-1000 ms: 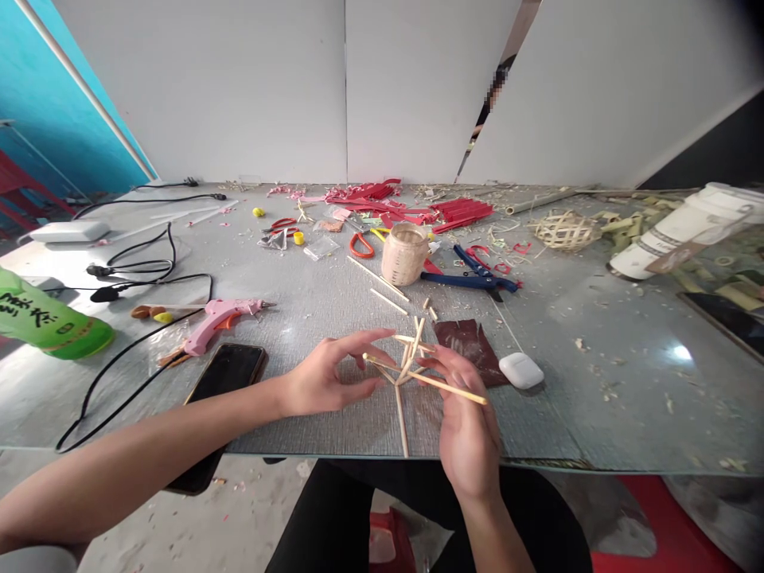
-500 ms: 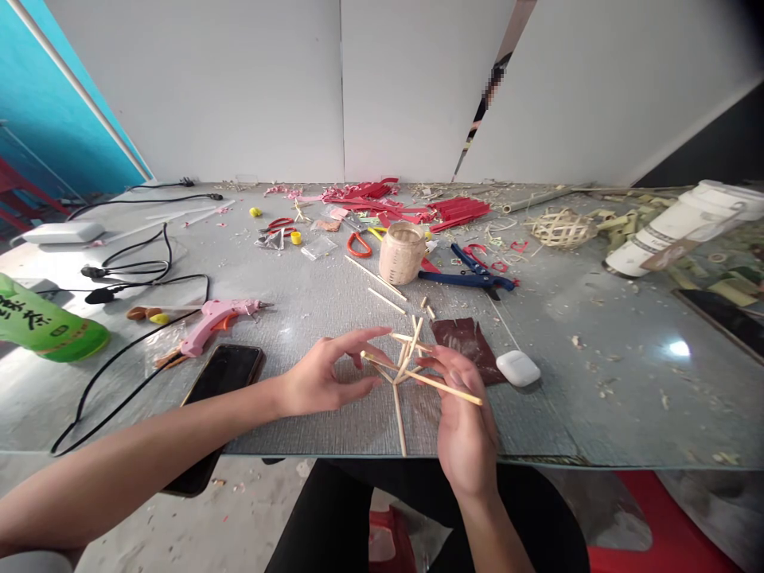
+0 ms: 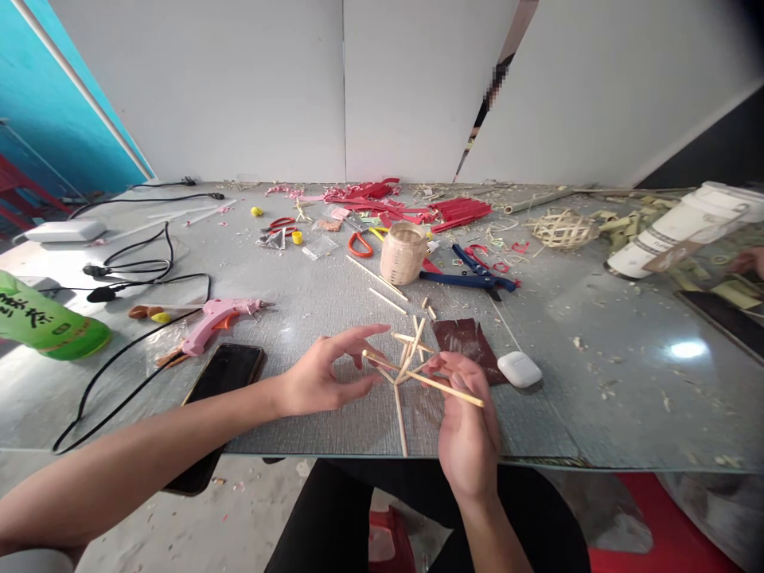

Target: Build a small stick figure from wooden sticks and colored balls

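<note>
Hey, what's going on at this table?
A person's left hand is open on one side of a frame of pale sticks; the right hand is on the other, though whether it grips is unclear. Loose sticks lie beyond it. A pink glue gun lies to the left, near a phone.

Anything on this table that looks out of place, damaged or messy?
Yes. The black phone, partly hidden by the left forearm, appears to jut past the near edge of the table, which looks precarious. The brown sheet has a notched far edge, and red strips lie strewn behind the jar.
</note>
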`<action>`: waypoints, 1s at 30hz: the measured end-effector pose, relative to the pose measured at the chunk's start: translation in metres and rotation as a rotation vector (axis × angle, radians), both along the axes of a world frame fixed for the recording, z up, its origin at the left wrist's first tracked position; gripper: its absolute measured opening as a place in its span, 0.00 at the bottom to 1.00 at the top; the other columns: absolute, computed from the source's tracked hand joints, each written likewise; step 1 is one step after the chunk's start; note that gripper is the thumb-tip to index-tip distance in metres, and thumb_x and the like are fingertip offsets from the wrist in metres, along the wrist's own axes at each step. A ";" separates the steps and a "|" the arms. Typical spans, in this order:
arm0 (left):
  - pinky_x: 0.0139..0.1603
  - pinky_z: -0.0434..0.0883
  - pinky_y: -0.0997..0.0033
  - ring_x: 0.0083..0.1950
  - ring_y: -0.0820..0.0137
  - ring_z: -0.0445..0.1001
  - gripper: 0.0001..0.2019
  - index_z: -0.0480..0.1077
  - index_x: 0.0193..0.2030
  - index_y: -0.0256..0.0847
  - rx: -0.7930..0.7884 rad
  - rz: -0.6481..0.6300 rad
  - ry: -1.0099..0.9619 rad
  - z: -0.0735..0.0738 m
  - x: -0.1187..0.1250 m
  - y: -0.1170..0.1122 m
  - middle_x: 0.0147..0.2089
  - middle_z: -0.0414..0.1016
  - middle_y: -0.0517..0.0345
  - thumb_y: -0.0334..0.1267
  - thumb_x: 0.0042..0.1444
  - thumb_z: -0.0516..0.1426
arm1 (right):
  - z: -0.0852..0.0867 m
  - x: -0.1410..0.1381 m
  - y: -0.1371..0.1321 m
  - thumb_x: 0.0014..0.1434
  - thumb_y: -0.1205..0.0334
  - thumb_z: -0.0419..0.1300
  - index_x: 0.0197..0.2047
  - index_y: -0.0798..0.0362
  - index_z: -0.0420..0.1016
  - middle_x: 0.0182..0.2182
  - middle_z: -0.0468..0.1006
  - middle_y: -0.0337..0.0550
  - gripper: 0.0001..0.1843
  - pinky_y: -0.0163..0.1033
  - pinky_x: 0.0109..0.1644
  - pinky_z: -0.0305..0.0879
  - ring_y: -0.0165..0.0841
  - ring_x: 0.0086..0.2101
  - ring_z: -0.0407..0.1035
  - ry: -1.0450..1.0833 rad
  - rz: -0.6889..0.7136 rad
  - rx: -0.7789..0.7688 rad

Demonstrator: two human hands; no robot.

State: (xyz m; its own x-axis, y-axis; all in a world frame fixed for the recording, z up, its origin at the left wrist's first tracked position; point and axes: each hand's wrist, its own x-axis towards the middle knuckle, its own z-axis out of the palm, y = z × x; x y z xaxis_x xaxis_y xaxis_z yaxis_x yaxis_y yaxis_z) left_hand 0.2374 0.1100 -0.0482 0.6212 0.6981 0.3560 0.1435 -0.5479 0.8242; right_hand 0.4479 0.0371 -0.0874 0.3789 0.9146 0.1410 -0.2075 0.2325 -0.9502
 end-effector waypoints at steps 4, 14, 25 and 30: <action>0.61 0.74 0.58 0.49 0.65 0.83 0.35 0.59 0.74 0.39 0.012 -0.015 -0.016 0.000 0.000 -0.001 0.48 0.86 0.50 0.28 0.61 0.63 | 0.000 -0.001 0.001 0.68 0.50 0.59 0.50 0.46 0.78 0.39 0.75 0.39 0.13 0.43 0.50 0.64 0.35 0.42 0.69 0.022 -0.013 0.037; 0.46 0.77 0.69 0.44 0.69 0.80 0.33 0.61 0.72 0.37 0.070 0.057 -0.133 0.002 0.002 -0.002 0.48 0.83 0.49 0.27 0.61 0.64 | 0.008 -0.005 -0.005 0.70 0.56 0.53 0.46 0.49 0.74 0.21 0.71 0.32 0.10 0.40 0.39 0.58 0.30 0.26 0.63 0.013 -0.085 0.155; 0.44 0.78 0.70 0.41 0.70 0.80 0.19 0.75 0.58 0.37 0.135 0.053 -0.154 0.007 0.003 -0.001 0.45 0.84 0.49 0.28 0.60 0.67 | 0.006 -0.006 -0.007 0.67 0.59 0.58 0.44 0.49 0.75 0.22 0.63 0.30 0.06 0.36 0.32 0.56 0.27 0.24 0.57 0.011 -0.069 0.183; 0.44 0.79 0.67 0.41 0.68 0.81 0.14 0.79 0.53 0.37 0.161 0.029 -0.189 0.007 0.001 0.001 0.42 0.84 0.49 0.29 0.60 0.68 | 0.004 -0.007 -0.011 0.67 0.59 0.60 0.49 0.48 0.75 0.25 0.68 0.33 0.08 0.37 0.34 0.61 0.29 0.28 0.63 -0.072 -0.092 0.248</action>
